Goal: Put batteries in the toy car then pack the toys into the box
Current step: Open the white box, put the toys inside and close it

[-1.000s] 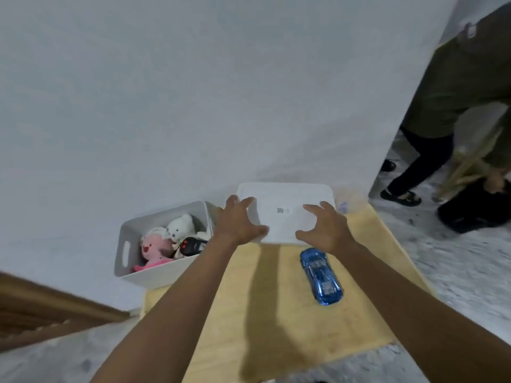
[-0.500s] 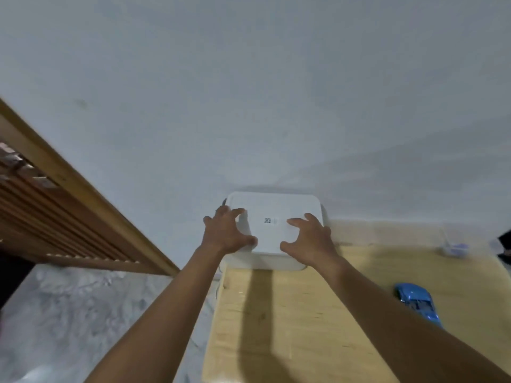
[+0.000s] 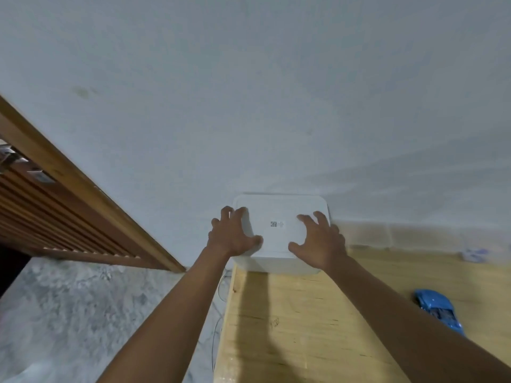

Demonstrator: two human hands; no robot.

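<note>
Both forearms are cut off by the lower edge. The table is made of pale yellow wood with a fine grain, and only a part of it is seen. The car, blue and glossy, lies on the table at the right, well apart from the box. Its near end is hidden behind the right forearm. The box, of smooth white plastic with rounded corners, is set at the far left corner of the table. It is covered by the lid, so the inside is hidden. The left hand is curled over the lid's left edge, with the thumb on top. The right hand is laid on top with bent, spread fingers, and the outer ones reach over the right edge. The small printed code on the lid cannot be read. A pale thing at the far right of the table is too blurred to be named. Behind the box, a plain matt wall is seen.
</note>
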